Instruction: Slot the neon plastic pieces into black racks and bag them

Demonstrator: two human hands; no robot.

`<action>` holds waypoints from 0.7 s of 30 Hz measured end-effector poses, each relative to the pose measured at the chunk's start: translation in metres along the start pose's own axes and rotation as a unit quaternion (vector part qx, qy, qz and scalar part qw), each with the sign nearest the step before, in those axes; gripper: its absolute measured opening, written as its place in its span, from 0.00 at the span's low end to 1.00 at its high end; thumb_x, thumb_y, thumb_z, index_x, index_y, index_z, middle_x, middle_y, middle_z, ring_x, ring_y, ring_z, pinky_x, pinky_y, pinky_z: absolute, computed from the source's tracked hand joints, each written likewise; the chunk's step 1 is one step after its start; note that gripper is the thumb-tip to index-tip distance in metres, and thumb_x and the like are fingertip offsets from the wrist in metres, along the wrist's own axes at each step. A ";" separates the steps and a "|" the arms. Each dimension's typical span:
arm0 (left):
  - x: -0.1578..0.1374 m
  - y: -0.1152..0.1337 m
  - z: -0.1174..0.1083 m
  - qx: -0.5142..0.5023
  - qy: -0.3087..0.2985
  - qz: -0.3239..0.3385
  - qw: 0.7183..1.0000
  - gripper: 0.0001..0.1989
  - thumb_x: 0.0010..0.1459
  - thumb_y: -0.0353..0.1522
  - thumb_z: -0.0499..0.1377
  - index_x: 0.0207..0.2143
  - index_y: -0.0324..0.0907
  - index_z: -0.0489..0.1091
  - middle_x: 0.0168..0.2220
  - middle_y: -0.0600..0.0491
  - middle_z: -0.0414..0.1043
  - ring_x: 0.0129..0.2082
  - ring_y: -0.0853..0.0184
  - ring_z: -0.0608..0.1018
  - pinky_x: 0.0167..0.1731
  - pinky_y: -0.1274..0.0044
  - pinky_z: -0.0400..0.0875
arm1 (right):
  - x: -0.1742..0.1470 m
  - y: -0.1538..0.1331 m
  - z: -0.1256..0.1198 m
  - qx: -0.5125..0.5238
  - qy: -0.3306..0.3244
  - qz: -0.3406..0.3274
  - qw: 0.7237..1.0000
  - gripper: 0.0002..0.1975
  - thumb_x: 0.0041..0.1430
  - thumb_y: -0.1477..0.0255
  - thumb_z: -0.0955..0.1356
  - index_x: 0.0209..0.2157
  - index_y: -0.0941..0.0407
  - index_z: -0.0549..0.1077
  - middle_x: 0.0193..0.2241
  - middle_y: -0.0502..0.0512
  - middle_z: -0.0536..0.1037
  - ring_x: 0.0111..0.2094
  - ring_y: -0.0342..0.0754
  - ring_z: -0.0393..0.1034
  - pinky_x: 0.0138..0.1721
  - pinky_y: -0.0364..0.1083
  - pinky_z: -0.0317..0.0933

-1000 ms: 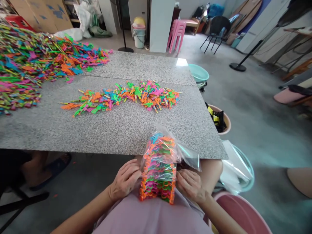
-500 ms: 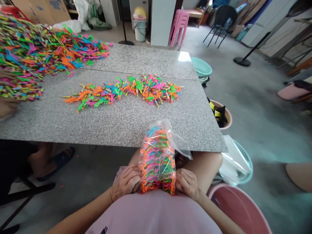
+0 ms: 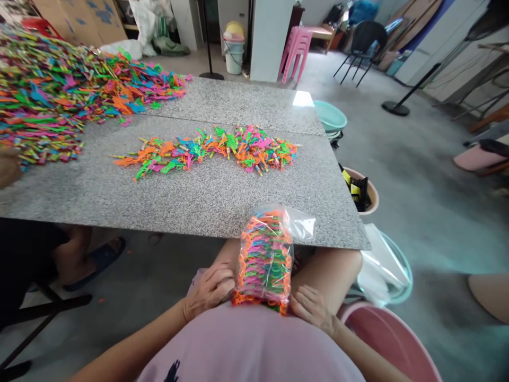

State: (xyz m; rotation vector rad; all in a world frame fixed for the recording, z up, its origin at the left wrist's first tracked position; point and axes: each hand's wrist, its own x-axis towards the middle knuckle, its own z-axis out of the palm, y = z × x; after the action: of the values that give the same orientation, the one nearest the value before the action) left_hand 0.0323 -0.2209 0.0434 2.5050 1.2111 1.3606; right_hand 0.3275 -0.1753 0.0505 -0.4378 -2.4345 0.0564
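Bag (image 3: 265, 254): clear, filled with rows of toys (image 3: 254, 278); lying over the lap (image 3: 324, 270), far end overlapping the table edge in view.
Near end: probably best pulled evenly at both corners; slow and straight, to keep rows flat.
Left hand (image 3: 210, 289): curled at near left corner; cannot tell grip.
Right hand (image 3: 312, 307): half bent by near right corner; fingertips unclear, cannot tell grip.
Table (image 3: 178, 207): bearing small pile (image 3: 214, 151); bigger heap (image 3: 79, 90) farther left.

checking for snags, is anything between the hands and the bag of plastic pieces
Nothing visible is: the left hand and right hand are at opposite sides of the clear bag, near its lower end.
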 end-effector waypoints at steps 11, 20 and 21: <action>0.137 -0.025 -0.041 0.006 0.116 -0.246 0.962 0.10 0.66 0.34 0.50 0.30 0.43 0.59 0.23 0.59 0.62 0.22 0.73 0.68 0.24 0.82 0.63 | 0.169 0.066 -0.051 0.088 0.101 0.247 0.960 0.15 0.64 0.72 0.61 0.21 0.54 0.60 0.15 0.43 0.59 0.18 0.39 0.53 0.21 0.41 0.47; 0.187 -0.035 -0.130 0.198 0.058 -0.264 0.942 0.09 0.63 0.33 0.49 0.36 0.40 0.67 0.25 0.57 0.67 0.23 0.70 0.68 0.27 0.79 0.59 | 0.263 0.083 -0.056 0.222 0.076 0.218 0.948 0.16 0.60 0.76 0.60 0.18 0.55 0.59 0.14 0.43 0.57 0.17 0.37 0.51 0.20 0.40 0.46; 0.188 -0.037 -0.137 0.199 0.057 -0.260 0.943 0.10 0.63 0.33 0.49 0.35 0.40 0.68 0.24 0.57 0.67 0.23 0.71 0.68 0.28 0.79 0.60 | 0.269 0.084 -0.051 0.221 0.078 0.217 0.947 0.17 0.61 0.76 0.60 0.18 0.55 0.58 0.14 0.43 0.57 0.17 0.37 0.51 0.20 0.40 0.45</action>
State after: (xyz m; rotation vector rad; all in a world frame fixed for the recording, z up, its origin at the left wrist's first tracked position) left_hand -0.0314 -0.1149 0.2436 2.0755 2.1641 1.2226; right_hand 0.1876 -0.0123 0.2397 -0.7279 -2.0458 0.7142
